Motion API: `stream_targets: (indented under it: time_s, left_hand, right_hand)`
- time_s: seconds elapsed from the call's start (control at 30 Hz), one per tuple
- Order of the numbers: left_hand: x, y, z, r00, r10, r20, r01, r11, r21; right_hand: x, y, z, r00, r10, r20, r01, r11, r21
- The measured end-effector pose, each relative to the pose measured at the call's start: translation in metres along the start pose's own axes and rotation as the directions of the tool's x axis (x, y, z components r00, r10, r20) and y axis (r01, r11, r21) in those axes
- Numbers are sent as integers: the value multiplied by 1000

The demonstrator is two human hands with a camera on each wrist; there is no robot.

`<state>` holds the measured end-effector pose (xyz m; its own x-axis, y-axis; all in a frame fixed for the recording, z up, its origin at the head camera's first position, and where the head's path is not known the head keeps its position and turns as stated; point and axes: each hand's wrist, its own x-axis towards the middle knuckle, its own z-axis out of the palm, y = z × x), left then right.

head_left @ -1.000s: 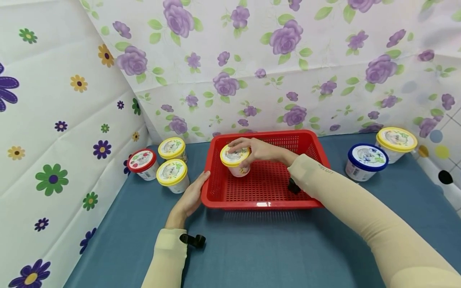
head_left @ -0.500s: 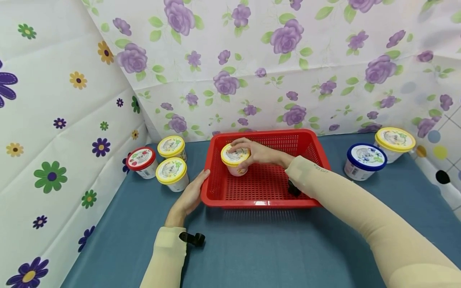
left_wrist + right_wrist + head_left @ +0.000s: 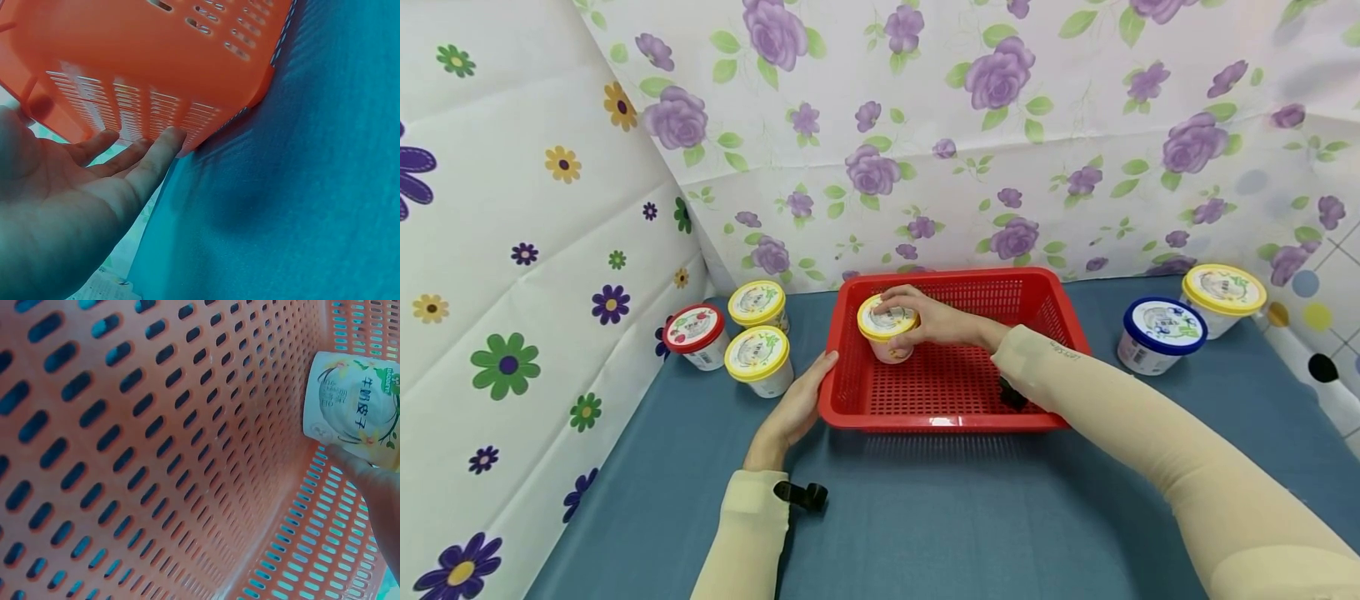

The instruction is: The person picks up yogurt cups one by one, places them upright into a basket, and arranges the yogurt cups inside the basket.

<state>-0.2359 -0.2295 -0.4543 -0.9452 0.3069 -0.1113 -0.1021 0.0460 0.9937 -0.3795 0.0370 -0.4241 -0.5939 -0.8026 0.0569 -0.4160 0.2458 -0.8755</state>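
My right hand [image 3: 929,319] reaches into a red plastic basket [image 3: 958,422] and grips a tub with a yellow lid [image 3: 887,322] near the basket's left wall. Its fingers lie across the lid, with the thumb down at the near side. In the right wrist view, the white printed tub [image 3: 350,403] stands close to the perforated base. My left hand [image 3: 793,415] touches the basket's left end from outside. In the left wrist view, this hand's long fingers [image 3: 150,164] lie nearly straight against the slotted wall [image 3: 144,44], and the thumb is up by the rim.
Left of the basket stand two yellow-lidded tubs [image 3: 758,354] and a red-lidded tub [image 3: 695,329]. To the right are a blue-lidded tub [image 3: 1165,327] and another yellow-lidded tub [image 3: 1223,290]. Flowered sheets [image 3: 940,158] hang behind and left of the blue cloth [image 3: 925,517].
My right hand and the yellow-lidded tub have shifted slightly toward the back left of the basket. The left hand stays at the basket's end.
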Motion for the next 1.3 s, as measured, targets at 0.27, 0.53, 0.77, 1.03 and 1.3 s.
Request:
stream_targets:
  time_s: [0.27, 0.53, 0.77, 1.03, 1.3]
  left_hand:
    - [1, 4, 0, 1000, 7, 4, -7, 1000, 9]
    - [1, 3, 1, 1000, 1, 3, -1, 1000, 8]
    - [0, 2, 2, 1000, -15, -3, 16, 1000, 10]
    - [0, 2, 2, 1000, -7, -4, 7, 1000, 12]
    - [0, 0, 0, 1000, -3, 3, 3, 1000, -1]
  right_hand:
    - [0, -4, -2, 1000, 13, -12, -14, 999, -43]
    - [-1, -4, -2, 1000, 6, -20, -7, 1000, -15]
    - [-2, -3, -4, 1000, 3, -18, -4, 999, -45]
    - [-3, -6, -5, 1000, 16, -13, -16, 999, -40]
    - [-4, -14, -7, 999, 30, -20, -31, 997, -69]
